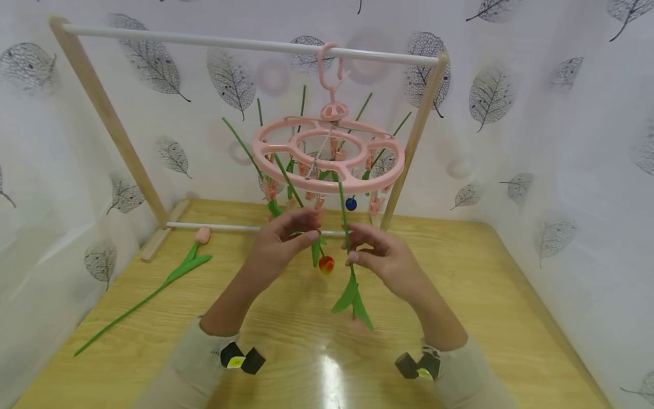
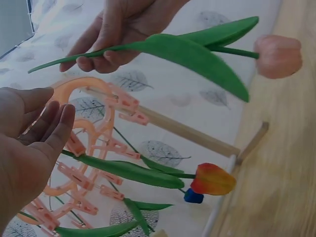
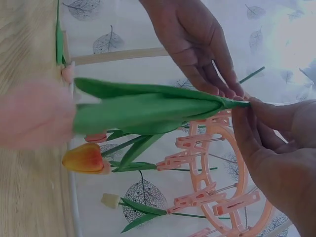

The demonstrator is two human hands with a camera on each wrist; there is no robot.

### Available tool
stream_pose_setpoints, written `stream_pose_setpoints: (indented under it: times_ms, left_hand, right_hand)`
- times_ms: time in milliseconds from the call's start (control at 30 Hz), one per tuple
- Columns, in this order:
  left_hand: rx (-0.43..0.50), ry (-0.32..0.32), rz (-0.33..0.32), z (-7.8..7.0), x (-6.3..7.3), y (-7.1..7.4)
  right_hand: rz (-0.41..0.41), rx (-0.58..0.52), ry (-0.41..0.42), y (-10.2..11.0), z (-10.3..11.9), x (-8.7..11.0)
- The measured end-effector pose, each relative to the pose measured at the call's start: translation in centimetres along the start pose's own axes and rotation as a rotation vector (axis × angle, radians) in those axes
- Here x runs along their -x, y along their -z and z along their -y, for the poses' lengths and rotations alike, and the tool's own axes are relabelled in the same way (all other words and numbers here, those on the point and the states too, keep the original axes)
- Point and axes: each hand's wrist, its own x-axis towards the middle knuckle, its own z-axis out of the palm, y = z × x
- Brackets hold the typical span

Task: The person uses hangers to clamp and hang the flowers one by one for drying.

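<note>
My right hand (image 1: 382, 260) pinches the green stem of an artificial pink tulip (image 2: 279, 57) between thumb and fingers. The tulip hangs head down in front of a round pink clip hanger (image 1: 261, 149), its leaves (image 1: 352, 296) below the hand. My left hand (image 1: 276, 245) is beside the hanger's front clips, fingers loosely bent, with no object visible in its grasp. Just beyond its fingertips an orange-and-yellow tulip (image 1: 326, 264) hangs upside down from the hanger. Pink clothespins (image 3: 237, 201) ring the hanger, several gripping other tulips by their stems.
The hanger's hook (image 1: 327, 65) is over the white bar (image 1: 204, 40) of a wooden-legged rack. Another pink tulip (image 1: 203, 235) lies on the wooden table (image 1: 460, 318) at the left. A blue flower (image 1: 351, 204) hangs behind. Leaf-print curtains (image 1: 490, 96) enclose the table.
</note>
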Motion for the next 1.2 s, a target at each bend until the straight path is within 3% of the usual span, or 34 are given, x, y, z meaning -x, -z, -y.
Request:
stream_pose_setpoints:
  times_ms: [200,400,533,733,967,1200]
  left_hand:
    - [0.091,0.055,0.060,1.7,0.1,-2.0]
    - [0.211,0.124,0.129,2.4,0.1,-3.4]
    - [0.214,0.122,0.143,2.5,0.1,-3.8]
    - [0.136,0.105,0.160,2.6,0.2,-4.0]
    - [0.076,0.106,0.191,2.7,0.4,-4.0]
    - [0.076,0.081,0.215,2.6,0.4,-3.9]
  right_hand:
    - [-0.146,-0.058,0.076,-0.1,-0.2,-0.1]
    - [-0.286,0.003,0.097,-0.6,-0.3,-0.5]
    - [-0.342,0.009,0.125,-0.9,-0.5,-0.7]
    - [-0.335,-0.004,0.211,-1.2,-1.3,-0.7]
    - [-0.321,0.096,0.323,-1.5,-1.8,-0.8]
    - [-0.290,0.137,0.325,-1.3,-1.8,-0.8]
